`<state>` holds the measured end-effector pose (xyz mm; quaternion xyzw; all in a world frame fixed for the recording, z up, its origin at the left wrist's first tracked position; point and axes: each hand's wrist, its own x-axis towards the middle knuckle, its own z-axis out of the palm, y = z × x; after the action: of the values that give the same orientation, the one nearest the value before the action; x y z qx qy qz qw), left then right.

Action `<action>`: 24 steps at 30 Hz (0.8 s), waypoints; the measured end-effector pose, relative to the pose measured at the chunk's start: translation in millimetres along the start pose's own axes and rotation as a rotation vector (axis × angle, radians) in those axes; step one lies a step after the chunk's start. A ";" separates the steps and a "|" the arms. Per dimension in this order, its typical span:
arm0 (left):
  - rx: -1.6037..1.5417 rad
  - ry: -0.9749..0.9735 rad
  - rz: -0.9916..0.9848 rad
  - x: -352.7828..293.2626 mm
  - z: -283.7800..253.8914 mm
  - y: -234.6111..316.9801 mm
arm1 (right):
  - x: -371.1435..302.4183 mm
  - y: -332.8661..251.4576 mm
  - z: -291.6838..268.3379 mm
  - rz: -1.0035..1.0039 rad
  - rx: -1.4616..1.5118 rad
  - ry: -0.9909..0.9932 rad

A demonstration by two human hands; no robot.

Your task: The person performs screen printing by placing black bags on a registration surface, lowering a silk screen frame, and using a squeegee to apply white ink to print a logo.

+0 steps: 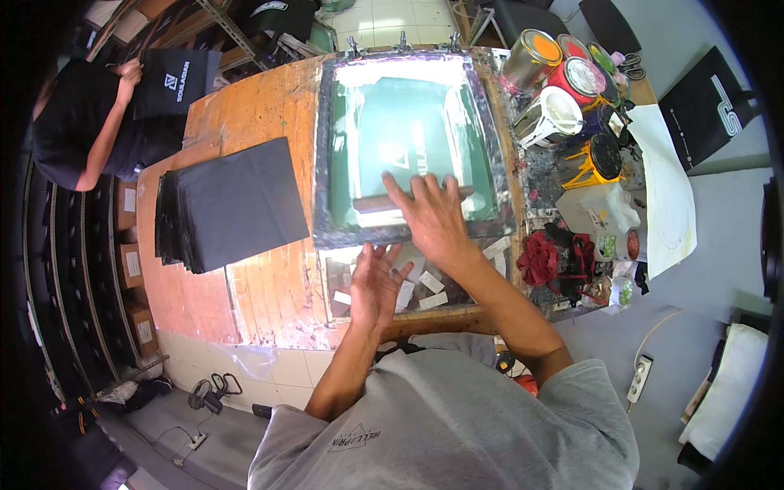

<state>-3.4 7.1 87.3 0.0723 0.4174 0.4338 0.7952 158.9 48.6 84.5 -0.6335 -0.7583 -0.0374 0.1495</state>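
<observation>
A screen printing frame with green mesh lies over the near part of the wooden table, held by clamps at its far edge. White ink is smeared around the pale design on the mesh. My right hand grips a long squeegee lying across the near half of the mesh, its index finger stretched forward over the bar. Just below the frame's near edge is my left hand, palm turned up and fingers apart, holding nothing; its fingertips are at the edge, and whether they touch it I cannot tell.
A fanned stack of black sheets lies left on the table. Ink cans, a white ink tub and a red cloth crowd the right. At far left, another person holds a black printed bag beside shelves.
</observation>
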 end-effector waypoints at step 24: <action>0.144 0.278 -0.119 51.2 -45.2 -41.2 | 127.9 98.4 124.5 0.069 0.000 0.136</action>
<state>3.7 9.1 7.8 0.0434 0.5570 0.3608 0.7468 212.6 219.8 -12.0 -0.6554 -0.7239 -0.0753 0.2017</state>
